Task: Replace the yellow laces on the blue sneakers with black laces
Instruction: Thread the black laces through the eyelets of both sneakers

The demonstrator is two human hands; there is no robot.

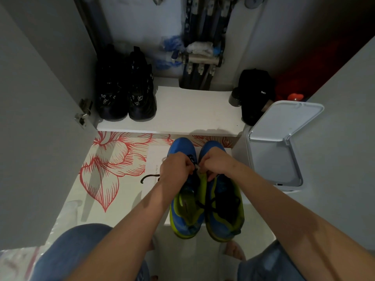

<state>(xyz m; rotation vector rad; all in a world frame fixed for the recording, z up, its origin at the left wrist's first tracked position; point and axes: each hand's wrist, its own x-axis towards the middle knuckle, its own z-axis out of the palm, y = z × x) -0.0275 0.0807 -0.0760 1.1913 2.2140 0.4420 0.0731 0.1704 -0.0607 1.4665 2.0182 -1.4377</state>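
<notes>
The two blue sneakers (223,216) stand side by side on the floor, toes pointing far, on a white sheet (155,157) laid over a red-flowered mat (113,159). Both hands meet over the left sneaker's tongue area. The left hand (176,166) and the right hand (217,161) have their fingers curled tight, each pinching the black lace (195,173) between them. A black strand (147,177) curls on the sheet to the left. Farther off, black shoes (125,92) sit on a white shelf (182,114); an open-lidded white bin (280,142) stands to the right.
</notes>
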